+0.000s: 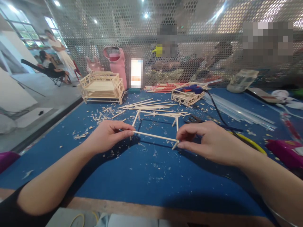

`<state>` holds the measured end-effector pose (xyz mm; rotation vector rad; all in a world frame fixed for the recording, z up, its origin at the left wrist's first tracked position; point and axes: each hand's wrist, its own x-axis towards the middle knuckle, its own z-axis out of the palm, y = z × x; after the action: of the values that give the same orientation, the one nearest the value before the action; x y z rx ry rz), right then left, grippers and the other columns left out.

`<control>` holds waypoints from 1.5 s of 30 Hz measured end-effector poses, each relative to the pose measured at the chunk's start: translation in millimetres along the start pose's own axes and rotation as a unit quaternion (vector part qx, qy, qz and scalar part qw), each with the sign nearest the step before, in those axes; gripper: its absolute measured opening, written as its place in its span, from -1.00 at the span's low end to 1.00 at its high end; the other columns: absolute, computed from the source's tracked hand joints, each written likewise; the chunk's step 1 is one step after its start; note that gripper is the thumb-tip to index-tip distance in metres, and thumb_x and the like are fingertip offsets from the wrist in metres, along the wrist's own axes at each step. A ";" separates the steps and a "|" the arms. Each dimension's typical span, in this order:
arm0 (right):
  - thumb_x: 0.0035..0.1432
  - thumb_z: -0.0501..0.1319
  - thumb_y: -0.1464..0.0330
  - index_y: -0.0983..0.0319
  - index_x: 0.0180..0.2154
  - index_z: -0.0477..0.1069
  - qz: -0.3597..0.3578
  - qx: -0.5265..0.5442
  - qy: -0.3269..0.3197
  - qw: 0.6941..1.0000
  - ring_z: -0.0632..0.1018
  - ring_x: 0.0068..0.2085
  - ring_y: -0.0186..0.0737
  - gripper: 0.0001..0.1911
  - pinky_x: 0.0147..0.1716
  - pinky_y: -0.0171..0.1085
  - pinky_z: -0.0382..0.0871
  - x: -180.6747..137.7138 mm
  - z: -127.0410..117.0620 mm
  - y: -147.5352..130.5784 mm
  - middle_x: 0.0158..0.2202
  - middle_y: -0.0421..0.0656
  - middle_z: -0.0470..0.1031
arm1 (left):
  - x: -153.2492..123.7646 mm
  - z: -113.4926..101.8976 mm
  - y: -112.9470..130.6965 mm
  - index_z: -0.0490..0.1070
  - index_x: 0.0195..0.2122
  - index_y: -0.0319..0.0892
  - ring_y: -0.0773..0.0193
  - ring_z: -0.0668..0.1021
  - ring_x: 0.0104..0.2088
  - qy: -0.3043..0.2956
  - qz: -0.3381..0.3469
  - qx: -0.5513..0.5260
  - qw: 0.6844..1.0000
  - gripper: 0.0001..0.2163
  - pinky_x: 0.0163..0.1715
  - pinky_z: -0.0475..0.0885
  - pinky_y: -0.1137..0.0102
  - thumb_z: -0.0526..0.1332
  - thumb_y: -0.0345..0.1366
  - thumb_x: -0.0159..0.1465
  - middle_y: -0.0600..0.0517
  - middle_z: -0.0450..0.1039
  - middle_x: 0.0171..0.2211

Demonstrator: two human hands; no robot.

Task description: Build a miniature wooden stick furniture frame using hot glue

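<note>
A rectangular frame of thin wooden sticks (pixel 155 136) stands on short legs over the blue tabletop. My left hand (pixel 111 135) pinches its near left corner between thumb and fingers. At the near right corner, my right hand (pixel 201 138) has its thumb and fingertips closed on the joint, where a short leg slants down. The far side of the frame rests close to a pile of loose wooden sticks (pixel 149 106). Small wood chips lie scattered around the frame.
At the back left stands a finished-looking stick model (pixel 101 88) beside a pink bottle (pixel 117 67). A blue glue gun (pixel 193 89) lies on another stick model (pixel 186 99), its cable trailing right. Clear plastic-looking strips (pixel 239 110) and a jar (pixel 243 81) are farther right. A perforated metal screen (pixel 142 34) closes the back.
</note>
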<state>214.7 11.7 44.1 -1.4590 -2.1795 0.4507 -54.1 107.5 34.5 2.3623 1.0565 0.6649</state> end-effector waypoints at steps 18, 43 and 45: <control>0.08 0.17 0.36 0.18 -0.46 0.40 0.009 -0.015 0.011 1.000 0.45 -0.49 -0.39 -0.90 -0.47 -0.41 0.28 0.0 1.9 2.3 -0.52 -0.29 0.49 | -0.6 1.4 2.6 0.59 -0.38 -0.13 0.30 0.54 -0.49 0.028 0.002 0.004 1.000 -0.79 -0.41 0.42 0.49 0.23 -0.15 0.09 0.06 0.59 -0.47; 0.01 0.15 0.46 0.19 -0.43 0.42 -0.020 -0.027 0.019 0.999 0.49 -0.47 -0.37 -0.90 -0.47 -0.40 0.32 -1.1 2.0 1.6 -0.48 -0.26 0.52 | -1.2 1.4 -0.6 0.59 -0.39 -0.11 0.26 0.56 -0.42 0.027 0.003 -0.024 0.999 -0.80 -0.36 0.43 0.46 0.25 -0.13 0.09 0.04 0.60 -0.43; 0.01 0.15 0.46 0.18 -0.43 0.41 -0.020 -0.025 0.017 0.999 0.48 -0.47 -0.38 -0.91 -0.47 -0.40 0.32 -0.6 2.3 1.4 -0.48 -0.26 0.52 | -1.4 1.5 -0.7 0.59 -0.39 -0.12 0.27 0.55 -0.41 0.028 0.015 -0.026 0.999 -0.81 -0.35 0.42 0.46 0.25 -0.15 0.10 0.04 0.59 -0.42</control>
<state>214.7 11.7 41.4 -1.4363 -2.2040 0.3582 -54.4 106.5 32.5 2.3324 1.0169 0.7632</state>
